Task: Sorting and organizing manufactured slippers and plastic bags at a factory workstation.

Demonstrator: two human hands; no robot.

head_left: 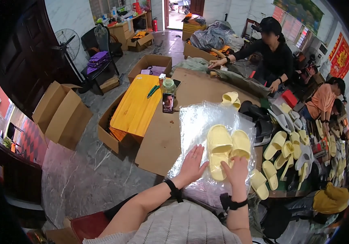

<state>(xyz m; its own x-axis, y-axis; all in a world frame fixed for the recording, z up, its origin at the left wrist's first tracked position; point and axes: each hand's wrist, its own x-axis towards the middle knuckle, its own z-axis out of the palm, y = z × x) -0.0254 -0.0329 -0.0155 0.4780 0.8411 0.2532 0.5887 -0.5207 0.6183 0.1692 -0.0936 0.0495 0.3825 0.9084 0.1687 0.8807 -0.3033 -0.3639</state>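
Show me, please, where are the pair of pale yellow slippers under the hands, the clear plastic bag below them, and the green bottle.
pale yellow slippers (223, 142): head view, on the left slipper's strap.
clear plastic bag (194, 122): head view, on its bare left part.
green bottle (168, 86): head view, on its body.

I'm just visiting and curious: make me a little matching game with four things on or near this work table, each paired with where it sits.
Things:
1. pale yellow slippers
2. left hand
3. phone
4. green pen

Places:
A. on the orange-yellow board
B. propped upright by the green bottle
C. flat on the clear plastic
D. side by side on the plastic, under the right hand's fingertips

Pairs: 1-D, 2-C, 3-B, 4-A
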